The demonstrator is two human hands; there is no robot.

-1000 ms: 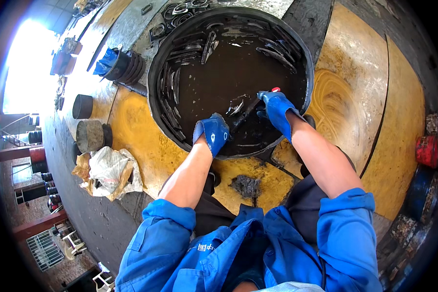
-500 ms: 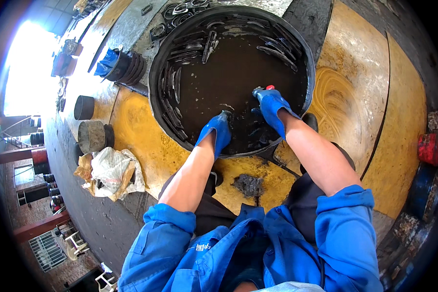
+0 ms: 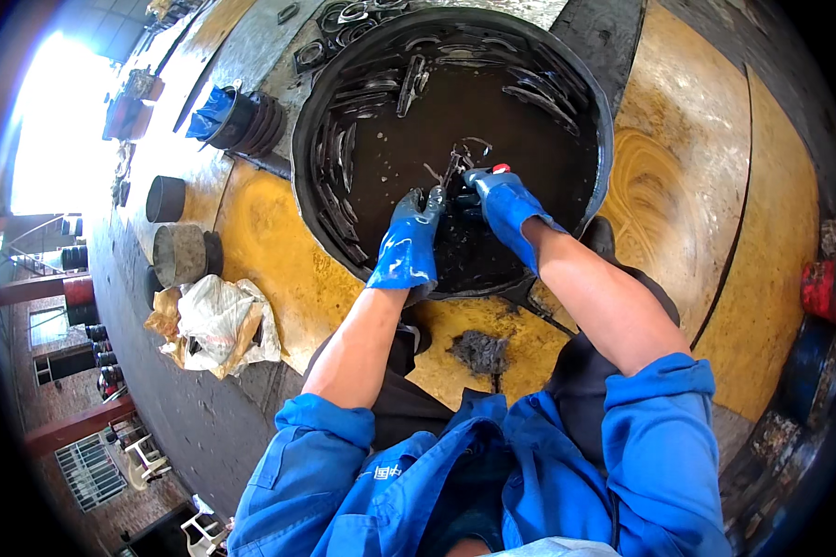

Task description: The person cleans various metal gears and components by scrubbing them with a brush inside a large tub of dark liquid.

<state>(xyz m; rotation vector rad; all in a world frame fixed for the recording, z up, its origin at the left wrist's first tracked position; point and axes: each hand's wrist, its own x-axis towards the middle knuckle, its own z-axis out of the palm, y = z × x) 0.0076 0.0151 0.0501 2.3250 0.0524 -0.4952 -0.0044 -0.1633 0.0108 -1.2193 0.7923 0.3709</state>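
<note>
A wide round tub (image 3: 607,139) of dark liquid stands in front of me, and both my hands are over it in blue rubber gloves. My left hand (image 3: 411,232) has its fingers closed on the lower end of a wet, dark ring-like part (image 3: 454,170), held at the liquid's surface. Close beside it on the right, my right hand (image 3: 503,202) is closed around a small tool with a red end (image 3: 501,169); the rest of this tool is hidden by the glove. Several dark curved parts (image 3: 344,156) lean along the tub's inner wall.
Left of the tub lie a crumpled white plastic bag (image 3: 215,316), a grey cylinder (image 3: 177,256) and a dark container with blue plastic (image 3: 225,119). A dark rag-like clump (image 3: 480,351) lies on the yellow floor sheet before me. Red and blue drums (image 3: 818,290) stand far right.
My left hand has moved up and closer to my right hand, and the dark part now shows above the liquid between them. The right hand has shifted slightly left.
</note>
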